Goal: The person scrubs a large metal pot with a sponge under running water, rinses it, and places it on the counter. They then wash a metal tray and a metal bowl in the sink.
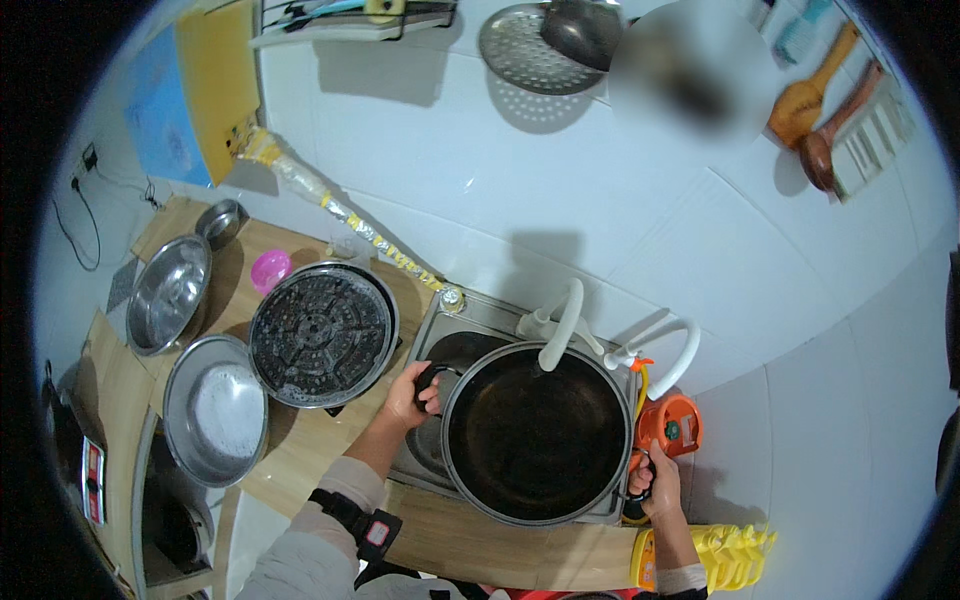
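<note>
A large black wok (536, 442) with two looped handles is held level over the metal sink (480, 319), its dark inside facing up. My left hand (412, 396) grips its left handle, and my right hand (656, 478) is closed round the right one. The white curved faucet (568, 322) reaches over the wok's far rim. The wok hides most of the sink basin beneath it.
Left on the wooden counter (300, 469) are a wet black perforated steamer tray (322, 337), steel bowls (217, 412) and a pink bowl (271, 271). An orange gas cylinder (670, 426) stands close right, near yellow plastic hangers (731, 555). A steel skimmer (525, 49) hangs above.
</note>
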The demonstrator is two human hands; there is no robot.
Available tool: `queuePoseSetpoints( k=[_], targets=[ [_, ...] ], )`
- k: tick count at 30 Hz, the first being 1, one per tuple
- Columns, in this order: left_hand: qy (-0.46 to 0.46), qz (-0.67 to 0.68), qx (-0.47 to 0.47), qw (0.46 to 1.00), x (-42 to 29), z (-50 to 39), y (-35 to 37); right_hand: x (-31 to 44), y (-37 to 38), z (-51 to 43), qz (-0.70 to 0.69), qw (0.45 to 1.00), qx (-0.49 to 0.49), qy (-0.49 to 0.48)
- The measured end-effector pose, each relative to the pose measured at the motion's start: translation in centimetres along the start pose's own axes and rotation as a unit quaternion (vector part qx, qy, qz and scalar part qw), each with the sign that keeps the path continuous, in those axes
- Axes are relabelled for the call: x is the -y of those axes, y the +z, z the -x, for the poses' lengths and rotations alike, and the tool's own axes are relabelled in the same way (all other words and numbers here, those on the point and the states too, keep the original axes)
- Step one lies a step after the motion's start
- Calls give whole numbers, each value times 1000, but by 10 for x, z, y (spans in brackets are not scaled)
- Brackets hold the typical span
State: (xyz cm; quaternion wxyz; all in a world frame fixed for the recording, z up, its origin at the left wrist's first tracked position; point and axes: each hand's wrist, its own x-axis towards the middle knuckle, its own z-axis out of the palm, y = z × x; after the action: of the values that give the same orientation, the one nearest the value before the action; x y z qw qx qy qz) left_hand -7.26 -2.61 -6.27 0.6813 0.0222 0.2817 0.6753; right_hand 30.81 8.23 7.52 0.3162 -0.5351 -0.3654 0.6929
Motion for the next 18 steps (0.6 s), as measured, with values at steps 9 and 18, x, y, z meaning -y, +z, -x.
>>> queuePoseSetpoints(
  k=[9,18],
  targets=[
    [-12,31,43,999,-15,41,48,-71,-30,-92,205,977,-27,-58],
    [40,11,-15,999,3,76,78,-103,-7,-159,362,908,-38,-208]
  ],
)
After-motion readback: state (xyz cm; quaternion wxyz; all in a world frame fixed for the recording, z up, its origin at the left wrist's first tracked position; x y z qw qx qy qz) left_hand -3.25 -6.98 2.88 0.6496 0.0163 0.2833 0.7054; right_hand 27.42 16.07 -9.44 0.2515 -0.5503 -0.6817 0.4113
